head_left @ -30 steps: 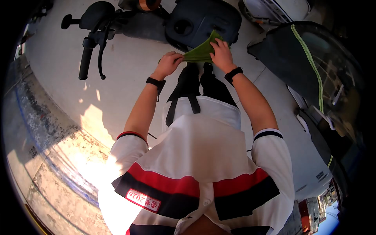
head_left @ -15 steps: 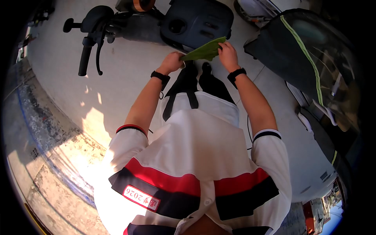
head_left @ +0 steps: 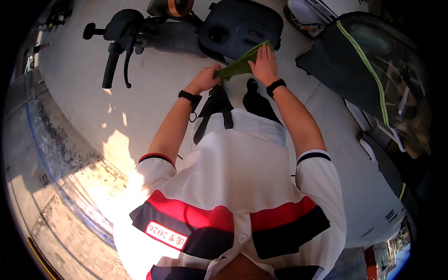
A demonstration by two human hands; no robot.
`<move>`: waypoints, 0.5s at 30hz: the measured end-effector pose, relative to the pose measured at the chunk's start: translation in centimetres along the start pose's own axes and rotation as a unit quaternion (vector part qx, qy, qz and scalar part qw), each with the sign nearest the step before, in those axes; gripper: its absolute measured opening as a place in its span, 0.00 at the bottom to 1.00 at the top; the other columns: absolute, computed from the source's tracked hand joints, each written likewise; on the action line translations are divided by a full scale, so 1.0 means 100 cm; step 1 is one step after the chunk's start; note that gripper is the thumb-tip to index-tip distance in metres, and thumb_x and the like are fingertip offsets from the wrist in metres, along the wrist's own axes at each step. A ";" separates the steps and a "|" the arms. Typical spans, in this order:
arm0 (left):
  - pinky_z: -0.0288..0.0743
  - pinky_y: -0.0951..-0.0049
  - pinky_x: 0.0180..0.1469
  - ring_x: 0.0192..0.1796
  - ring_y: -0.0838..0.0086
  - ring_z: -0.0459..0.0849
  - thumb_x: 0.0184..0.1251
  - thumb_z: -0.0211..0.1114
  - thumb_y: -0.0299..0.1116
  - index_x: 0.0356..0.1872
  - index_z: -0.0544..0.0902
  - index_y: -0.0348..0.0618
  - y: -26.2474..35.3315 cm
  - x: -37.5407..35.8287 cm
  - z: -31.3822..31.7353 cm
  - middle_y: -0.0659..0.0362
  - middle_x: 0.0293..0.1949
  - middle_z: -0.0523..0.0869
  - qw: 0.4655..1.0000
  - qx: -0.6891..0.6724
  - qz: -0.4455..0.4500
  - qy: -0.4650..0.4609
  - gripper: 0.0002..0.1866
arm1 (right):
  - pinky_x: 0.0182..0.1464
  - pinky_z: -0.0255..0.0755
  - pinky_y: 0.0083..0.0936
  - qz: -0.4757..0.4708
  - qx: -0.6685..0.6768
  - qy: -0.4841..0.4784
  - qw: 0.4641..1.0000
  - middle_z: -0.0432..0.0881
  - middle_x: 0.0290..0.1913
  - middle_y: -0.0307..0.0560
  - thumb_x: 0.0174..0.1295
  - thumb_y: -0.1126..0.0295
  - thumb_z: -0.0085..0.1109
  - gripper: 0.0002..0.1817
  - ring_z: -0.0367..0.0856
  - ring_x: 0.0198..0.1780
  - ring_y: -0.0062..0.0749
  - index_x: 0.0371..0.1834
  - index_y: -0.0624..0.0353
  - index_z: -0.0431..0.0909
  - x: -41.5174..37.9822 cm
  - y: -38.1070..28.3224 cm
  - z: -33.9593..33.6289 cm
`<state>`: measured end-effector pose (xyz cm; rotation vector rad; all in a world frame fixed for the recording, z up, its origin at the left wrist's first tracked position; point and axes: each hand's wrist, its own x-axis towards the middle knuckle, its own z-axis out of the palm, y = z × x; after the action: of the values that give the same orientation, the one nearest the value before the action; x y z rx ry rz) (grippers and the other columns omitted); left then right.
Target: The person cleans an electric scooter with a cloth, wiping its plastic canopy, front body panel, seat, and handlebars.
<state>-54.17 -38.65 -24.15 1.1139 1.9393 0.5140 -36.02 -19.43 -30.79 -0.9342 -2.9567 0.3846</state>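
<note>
A green cloth (head_left: 238, 66) stretches between the person's two hands, out in front of the body and beside the near edge of a dark scooter panel (head_left: 242, 23); whether the cloth touches that panel is hard to tell. The left hand (head_left: 205, 78) is closed on the lower left end of the cloth, fingers curled in. The right hand (head_left: 265, 65) lies over the upper right end with its fingers straight and close together, the thumb spread toward the middle of the cloth — whether it pinches the fabric underneath cannot be seen. The cloth slants upward from left to right, its far corner showing just past the right fingertips.

Each wrist wears a black band, the left one (head_left: 189, 97) and the right one (head_left: 276, 87). The panel has a round recess (head_left: 218, 34) near its left side, and farther left stands a handlebar grip (head_left: 110, 70) with a brake lever (head_left: 126, 70) beside it. An orange-rimmed round part (head_left: 179, 6) sits at the top edge of the view. Off to the right is a dark cover (head_left: 326, 56) with a lime-green stripe (head_left: 366, 60) — all above a pale floor (head_left: 158, 84).
</note>
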 end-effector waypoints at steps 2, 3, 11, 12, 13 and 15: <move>0.78 0.60 0.45 0.40 0.54 0.86 0.63 0.66 0.31 0.46 0.78 0.39 -0.003 -0.005 -0.003 0.47 0.37 0.87 1.000 -0.019 0.008 0.005 0.13 | 0.78 0.49 0.45 -0.023 0.012 -0.020 0.999 0.55 0.78 0.59 0.68 0.52 0.57 0.39 0.52 0.79 0.53 0.73 0.71 0.60 -0.002 -0.005 0.008; 0.78 0.57 0.45 0.41 0.51 0.85 0.63 0.66 0.32 0.45 0.79 0.39 -0.002 -0.007 -0.007 0.46 0.37 0.87 0.999 -0.040 0.004 0.003 0.12 | 0.79 0.47 0.45 -0.042 0.011 -0.028 0.999 0.54 0.78 0.59 0.68 0.53 0.56 0.39 0.51 0.79 0.52 0.74 0.70 0.59 -0.004 -0.010 0.008; 0.79 0.65 0.41 0.40 0.56 0.83 0.68 0.64 0.29 0.43 0.79 0.37 -0.050 -0.016 -0.033 0.50 0.37 0.84 0.993 0.012 0.094 0.076 0.07 | 0.80 0.47 0.43 -0.161 0.057 -0.094 0.981 0.53 0.79 0.55 0.69 0.62 0.54 0.34 0.50 0.80 0.46 0.75 0.67 0.58 0.007 -0.057 0.011; 0.79 0.65 0.42 0.41 0.56 0.82 0.67 0.64 0.28 0.43 0.79 0.37 -0.052 -0.018 -0.036 0.50 0.38 0.83 0.991 0.015 0.101 0.083 0.07 | 0.80 0.47 0.43 -0.161 0.060 -0.099 0.980 0.53 0.79 0.55 0.69 0.63 0.55 0.34 0.51 0.80 0.47 0.75 0.67 0.58 0.005 -0.058 0.010; 0.79 0.65 0.42 0.42 0.55 0.81 0.67 0.64 0.27 0.43 0.80 0.37 -0.054 -0.017 -0.039 0.51 0.39 0.83 0.990 0.019 0.109 0.089 0.07 | 0.80 0.47 0.42 -0.158 0.063 -0.104 0.980 0.53 0.79 0.55 0.68 0.63 0.56 0.35 0.51 0.80 0.47 0.75 0.67 0.58 0.004 -0.058 0.009; 0.77 0.60 0.46 0.44 0.51 0.81 0.63 0.64 0.24 0.42 0.81 0.38 -0.056 -0.014 -0.041 0.50 0.40 0.83 0.989 -0.019 0.120 0.086 0.07 | 0.80 0.48 0.41 -0.124 0.062 -0.097 0.986 0.53 0.79 0.56 0.67 0.64 0.57 0.36 0.51 0.80 0.47 0.75 0.67 0.58 -0.002 -0.059 0.012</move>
<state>-60.07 -42.57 -24.96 1.3248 1.9412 0.7965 -39.30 -24.52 -30.50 -0.5347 -3.1237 0.6757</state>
